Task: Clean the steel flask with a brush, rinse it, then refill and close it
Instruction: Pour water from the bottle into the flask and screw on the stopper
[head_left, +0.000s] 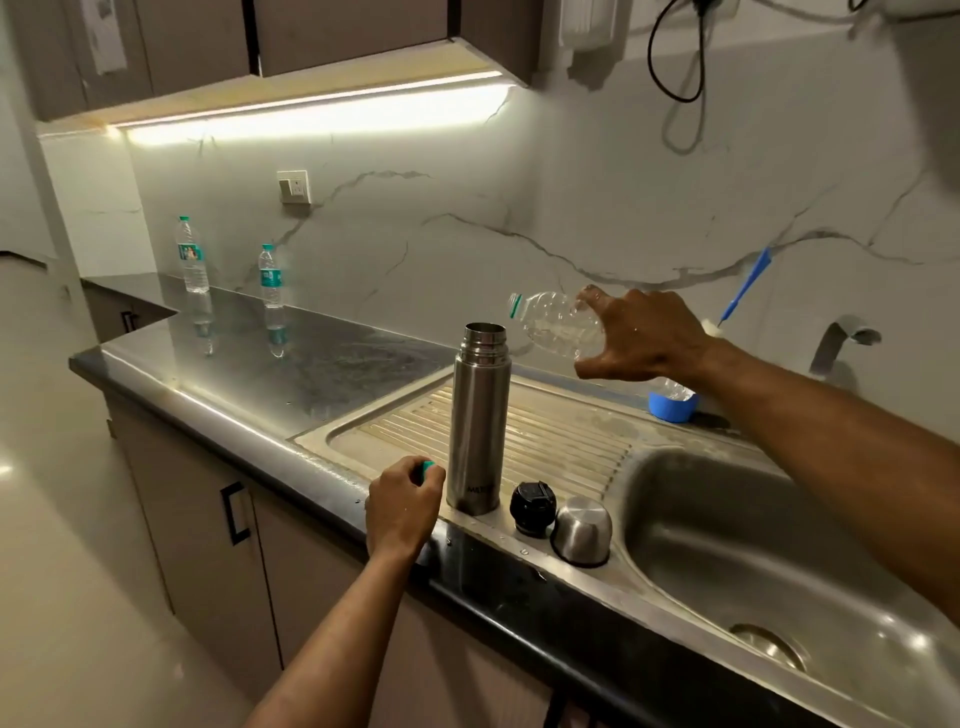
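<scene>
Steel flask (479, 421): upright, open-mouthed, on the sink (571, 431) drainboard. My right hand (641, 332) grips a plastic bottle (558, 325) tilted above it; my left hand (402, 506), beside its base, curls round what looks like a green cap (427, 468). Black stopper (532, 506) and steel cup (582, 530) right of it.

Left hand (402, 512): curled fingers cover most of a green cap (427, 468); only its edge shows. Right hand (641, 335) hides the middle of the tilted bottle (558, 322). Brush (743, 288) head sits behind the right forearm, probably white bristles. Flask (479, 415) logo too blurred to read. Sink (779, 561) cut off at right and bottom edges.
</scene>
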